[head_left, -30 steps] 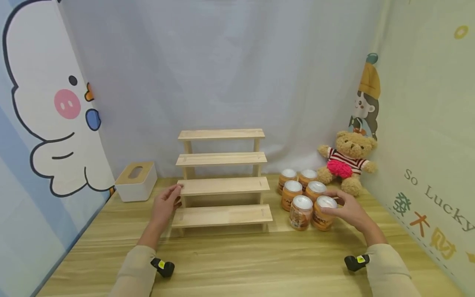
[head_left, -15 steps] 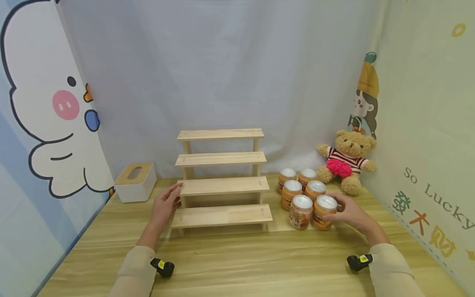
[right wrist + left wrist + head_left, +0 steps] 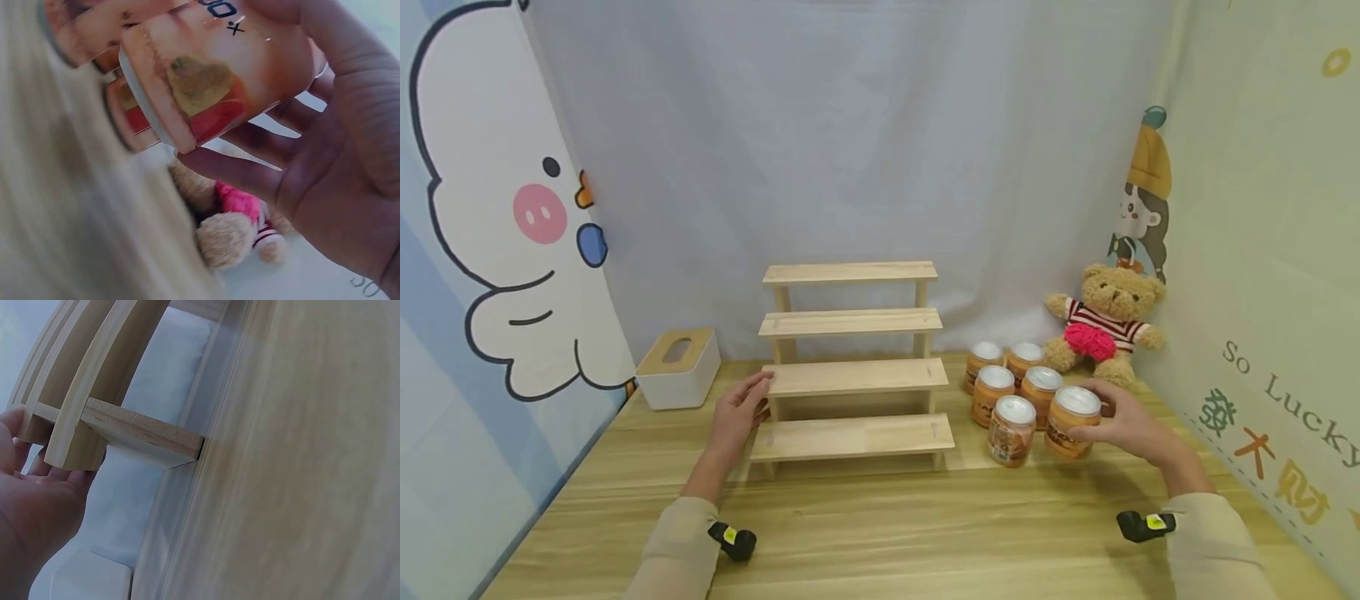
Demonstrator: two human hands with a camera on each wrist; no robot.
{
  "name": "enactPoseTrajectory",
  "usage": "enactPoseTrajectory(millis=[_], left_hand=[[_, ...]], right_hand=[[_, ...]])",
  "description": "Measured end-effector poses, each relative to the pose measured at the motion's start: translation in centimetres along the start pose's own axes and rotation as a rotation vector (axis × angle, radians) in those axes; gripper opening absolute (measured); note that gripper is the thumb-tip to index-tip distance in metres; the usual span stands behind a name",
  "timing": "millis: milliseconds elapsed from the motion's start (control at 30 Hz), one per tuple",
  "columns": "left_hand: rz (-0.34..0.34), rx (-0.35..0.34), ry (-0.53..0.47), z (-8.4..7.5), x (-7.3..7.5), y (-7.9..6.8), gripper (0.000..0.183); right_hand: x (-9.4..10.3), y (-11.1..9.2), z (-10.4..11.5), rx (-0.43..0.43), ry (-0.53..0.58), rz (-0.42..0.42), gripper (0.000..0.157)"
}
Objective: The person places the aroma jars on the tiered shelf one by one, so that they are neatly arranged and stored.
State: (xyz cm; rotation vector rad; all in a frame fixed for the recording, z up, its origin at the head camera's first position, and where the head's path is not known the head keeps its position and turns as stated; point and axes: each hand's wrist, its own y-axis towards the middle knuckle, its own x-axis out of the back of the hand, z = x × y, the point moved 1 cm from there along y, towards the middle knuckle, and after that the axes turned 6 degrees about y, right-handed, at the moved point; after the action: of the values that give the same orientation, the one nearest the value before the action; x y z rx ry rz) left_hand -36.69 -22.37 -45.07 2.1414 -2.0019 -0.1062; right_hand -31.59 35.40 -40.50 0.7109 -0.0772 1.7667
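A four-tier wooden display stand (image 3: 857, 377) stands mid-table. At its left end my left hand (image 3: 739, 414) holds the edge of the second tier from the front; in the left wrist view its fingers reach behind the boards (image 3: 78, 440). My right hand (image 3: 1123, 425) grips an orange-labelled jar (image 3: 1070, 432) with a silver lid, fingers and thumb round its sides. The jar is upright, seemingly just off the table, apart from the front jar (image 3: 1011, 433). In the right wrist view the held jar (image 3: 206, 81) shows a heart-shaped picture on its label.
Several matching jars (image 3: 992, 398) stand close together right of the stand. Behind them a teddy bear (image 3: 1108, 325) sits against the wall. A white tissue box (image 3: 677, 379) with a wooden top stands at the left. A grey curtain (image 3: 850, 167) hangs behind.
My right hand has closed its grip on the front right jar and moved it right and slightly up, away from the others. The left hand stays on the stand.
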Motion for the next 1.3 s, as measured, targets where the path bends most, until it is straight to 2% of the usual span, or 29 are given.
enactPoseTrajectory(millis=[100, 233, 433, 600, 767, 1000, 1167, 1300], left_hand=[[-0.007, 0.002, -0.001, -0.1, 0.1, -0.2, 0.053], [-0.007, 0.016, 0.009, -0.2, 0.1, -0.6, 0.053], [-0.001, 0.014, 0.011, -0.2, 0.0, -0.7, 0.053], [0.011, -0.001, 0.011, -0.5, -0.1, -0.4, 0.052], [-0.003, 0.0, 0.001, -0.7, -0.1, -0.3, 0.051], [0.012, 0.034, -0.038, -1.0, -0.1, -0.6, 0.048], [0.015, 0.038, -0.06, -1.6, -0.4, -0.9, 0.046], [0.016, 0.031, -0.049, -1.8, -0.5, -0.9, 0.046]], right_hand=[[0.3, 0.3, 1.5, 0.043, -0.064, -0.039, 0.057], [-0.2, 0.9, 3.2, 0.053, -0.115, -0.081, 0.059], [-1.8, 2.9, 6.0, 0.09, -0.078, -0.098, 0.063], [-2.5, 5.2, 8.4, 0.115, -0.03, -0.067, 0.058], [-3.8, 8.7, 10.3, 0.126, -0.006, 0.003, 0.054], [-7.2, 13.2, 12.0, 0.164, 0.091, 0.08, 0.054], [-9.3, 15.6, 13.5, 0.145, 0.151, 0.1, 0.055], [-10.7, 17.4, 13.7, 0.129, 0.169, 0.111, 0.055]])
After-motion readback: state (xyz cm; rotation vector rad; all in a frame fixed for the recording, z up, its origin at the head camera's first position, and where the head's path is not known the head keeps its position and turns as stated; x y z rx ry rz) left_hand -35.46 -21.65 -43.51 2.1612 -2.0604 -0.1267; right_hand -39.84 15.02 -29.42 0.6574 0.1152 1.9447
